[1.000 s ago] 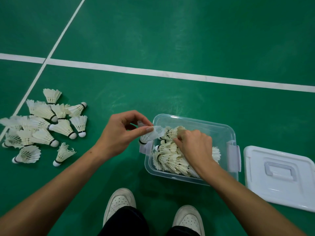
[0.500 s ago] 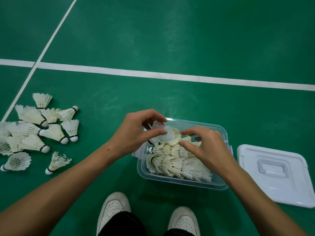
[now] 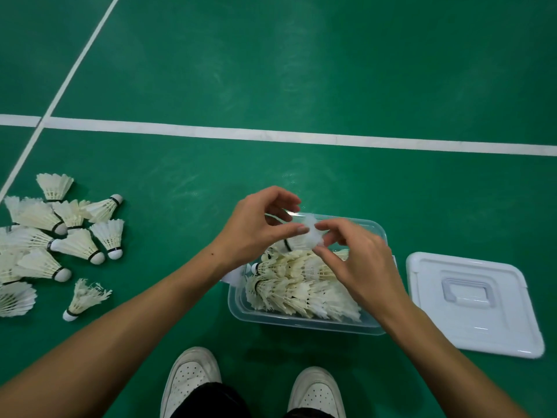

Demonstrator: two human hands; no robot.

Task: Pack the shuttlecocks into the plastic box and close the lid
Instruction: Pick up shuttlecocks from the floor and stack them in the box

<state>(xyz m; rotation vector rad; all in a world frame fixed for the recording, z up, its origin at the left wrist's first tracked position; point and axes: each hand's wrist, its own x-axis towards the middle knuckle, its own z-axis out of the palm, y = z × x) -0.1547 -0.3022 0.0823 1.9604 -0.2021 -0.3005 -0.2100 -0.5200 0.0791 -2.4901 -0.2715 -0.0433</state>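
1. One shuttlecock (image 3: 303, 241) is up in the air over the far left end of the plastic box (image 3: 304, 322), feathers blurred, dark band just showing below the thumb.
2. Left hand (image 3: 259, 229) pinches it between thumb and curled forefinger. Right hand (image 3: 358, 260) has come across to meet it, and its thumb and fingertips now close on the feather end from the other side. Half a second ago that hand was only reaching over the box; a second ago it was pressed down into the packed birds.
3. So it is a two-handed placement now. My read: the shuttle is being steered into the row, perhaps nested into another's skirt.
4. The box sits on the green floor (image 3: 301, 70) just ahead of the white shoes (image 3: 193, 378), already holding layered rows of shuttlecocks lying on their sides.
5. The lid (image 3: 473, 303) lies flat on the floor just to the right of the box, handle recess up, untouched.
6. Well off to the left, a loose pile of shuttlecocks (image 3: 57, 233) is waiting on the floor, one ragged bird (image 3: 86, 297) apart at its near edge.
7. Judgement: packing is only partway through, with plenty left to gather, and closing is some way off.
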